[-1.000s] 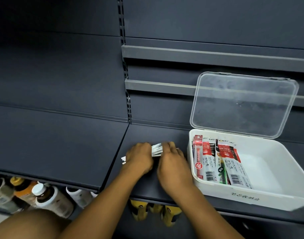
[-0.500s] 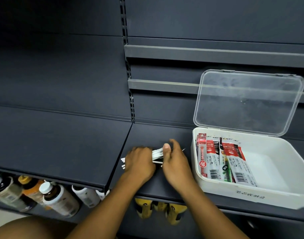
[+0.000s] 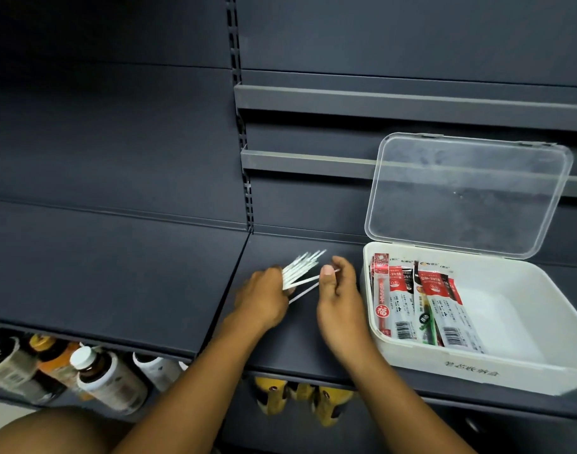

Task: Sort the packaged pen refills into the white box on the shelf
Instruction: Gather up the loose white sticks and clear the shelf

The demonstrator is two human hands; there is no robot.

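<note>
Refills (image 3: 301,268) fan from left hand (image 3: 264,296) (gripped).

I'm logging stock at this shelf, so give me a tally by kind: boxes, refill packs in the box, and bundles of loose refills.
White box: 1
Refill packs in the box: 4 showing; they overlap, so more may be hidden
Bundle of loose white refills, gripped in the left hand: 1
Total: 6

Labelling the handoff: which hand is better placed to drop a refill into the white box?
Right, probably. The right hand is beside the white box and pinches one refill; the left hand, farther off, grips the bundle.
</note>
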